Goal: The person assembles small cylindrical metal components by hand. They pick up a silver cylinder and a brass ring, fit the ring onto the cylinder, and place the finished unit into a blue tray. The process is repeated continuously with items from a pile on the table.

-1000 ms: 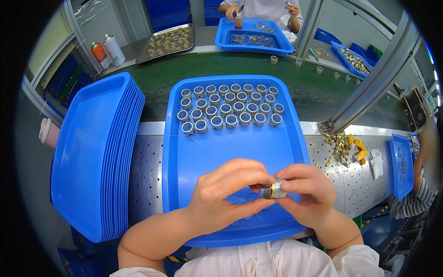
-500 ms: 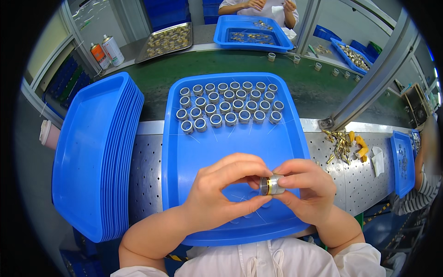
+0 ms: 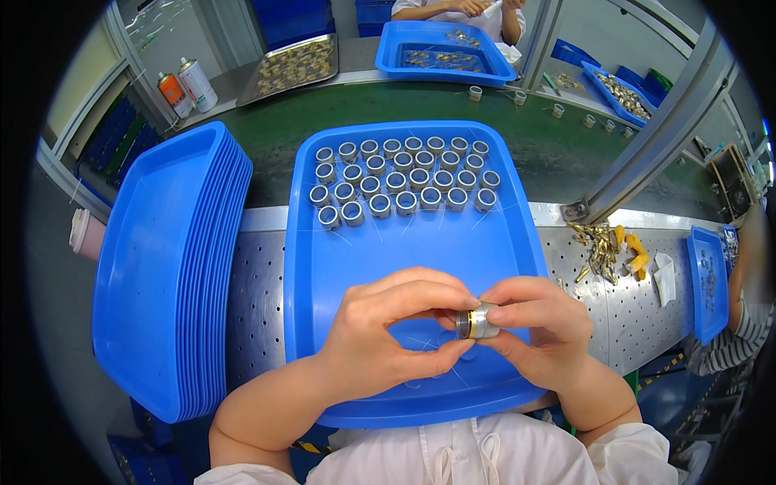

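Observation:
Between my two hands is a short silver metal cylinder (image 3: 482, 324) with a gold-coloured band and an open left end. My left hand (image 3: 388, 327) pinches its left end between thumb and fingers. On the right end, the thumb and fingers of my right hand (image 3: 546, 327) are closed. Both hands are above the near half of a large blue tray (image 3: 380, 275). In the tray's far half, rows of similar silver rings (image 3: 406, 201) stand upright, with thin clear threads sticking out. A few clear pieces and threads under my hands are partly hidden.
At left rises a stack of blue trays (image 3: 149, 267). Beyond runs a green conveyor belt (image 3: 267, 153) carrying several small cylinders. Brass pieces (image 3: 598, 252) and yellow finger covers (image 3: 638, 255) lie right, near a metal post (image 3: 647, 137). Co-workers sit across and at far right.
My hands keep the cylinder in nearly the same place, with little visible turning. The view has shifted slightly. The person across has moved their hands a little.

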`<state>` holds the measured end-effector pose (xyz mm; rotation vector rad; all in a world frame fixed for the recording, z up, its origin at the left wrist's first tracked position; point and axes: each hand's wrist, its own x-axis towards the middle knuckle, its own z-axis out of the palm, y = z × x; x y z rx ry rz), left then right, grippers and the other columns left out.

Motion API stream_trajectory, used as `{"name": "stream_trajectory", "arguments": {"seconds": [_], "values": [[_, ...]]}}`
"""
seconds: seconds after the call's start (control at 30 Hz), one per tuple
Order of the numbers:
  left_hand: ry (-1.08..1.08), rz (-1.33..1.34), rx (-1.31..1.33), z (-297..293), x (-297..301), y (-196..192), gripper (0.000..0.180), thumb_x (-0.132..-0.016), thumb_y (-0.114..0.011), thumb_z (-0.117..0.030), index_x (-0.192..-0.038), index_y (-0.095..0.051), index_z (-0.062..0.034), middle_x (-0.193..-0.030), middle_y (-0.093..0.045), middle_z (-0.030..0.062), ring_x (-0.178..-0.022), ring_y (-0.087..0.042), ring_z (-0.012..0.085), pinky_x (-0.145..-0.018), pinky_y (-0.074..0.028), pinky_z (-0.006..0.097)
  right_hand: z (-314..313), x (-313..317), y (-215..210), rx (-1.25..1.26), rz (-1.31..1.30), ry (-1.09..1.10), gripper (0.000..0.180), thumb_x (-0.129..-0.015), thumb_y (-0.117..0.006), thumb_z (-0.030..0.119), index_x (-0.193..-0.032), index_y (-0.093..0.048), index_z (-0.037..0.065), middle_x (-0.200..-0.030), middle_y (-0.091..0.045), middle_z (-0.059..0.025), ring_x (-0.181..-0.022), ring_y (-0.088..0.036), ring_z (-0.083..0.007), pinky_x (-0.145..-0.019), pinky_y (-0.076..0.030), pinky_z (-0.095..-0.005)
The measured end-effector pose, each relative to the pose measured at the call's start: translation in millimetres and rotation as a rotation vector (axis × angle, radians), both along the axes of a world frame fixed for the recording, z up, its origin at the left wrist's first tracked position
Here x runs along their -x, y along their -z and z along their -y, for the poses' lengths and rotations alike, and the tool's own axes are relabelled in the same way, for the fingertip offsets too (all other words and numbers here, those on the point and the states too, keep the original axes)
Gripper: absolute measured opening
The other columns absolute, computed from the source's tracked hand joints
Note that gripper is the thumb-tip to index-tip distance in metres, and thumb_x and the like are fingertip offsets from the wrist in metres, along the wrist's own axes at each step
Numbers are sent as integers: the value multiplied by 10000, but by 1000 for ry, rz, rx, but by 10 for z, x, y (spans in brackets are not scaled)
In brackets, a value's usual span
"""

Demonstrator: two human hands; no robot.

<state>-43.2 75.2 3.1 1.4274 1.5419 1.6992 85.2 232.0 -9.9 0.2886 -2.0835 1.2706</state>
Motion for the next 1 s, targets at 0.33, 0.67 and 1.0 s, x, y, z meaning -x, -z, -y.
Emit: {"name": "stream_trajectory", "arguments": {"seconds": [0.33, 0.67, 1.0], "values": [[-222, -302, -49, -22, -31, -11, 252, -611, -730, 59, -840, -668, -26, -920, -632, 111, -784, -640, 186, -682, -520, 253, 34, -22, -22, -176, -74, 184, 366, -625, -758, -60, -959, -639, 32, -938, -623, -143, -781, -635, -214, -627, -539, -274], [-333, -332, -42, -22, -97, 29, 156, -626, -706, 24, -754, -651, -45, -788, -632, 62, -666, -624, 187, -570, -508, 270, 58, -29, -6, -410, -169, 222, 309, -632, -736, -48, -929, -659, -13, -903, -611, -144, -744, -642, -248, -623, -544, -291], [-299, -244, -8, 4, -60, 12, 191, -576, -693, 64, -742, -674, -28, -761, -647, 78, -671, -634, 153, -571, -495, 230, 75, -27, -32, -356, -108, 276, 309, -616, -746, -54, -908, -666, 8, -890, -609, -148, -731, -640, -254, -614, -537, -293]]}}
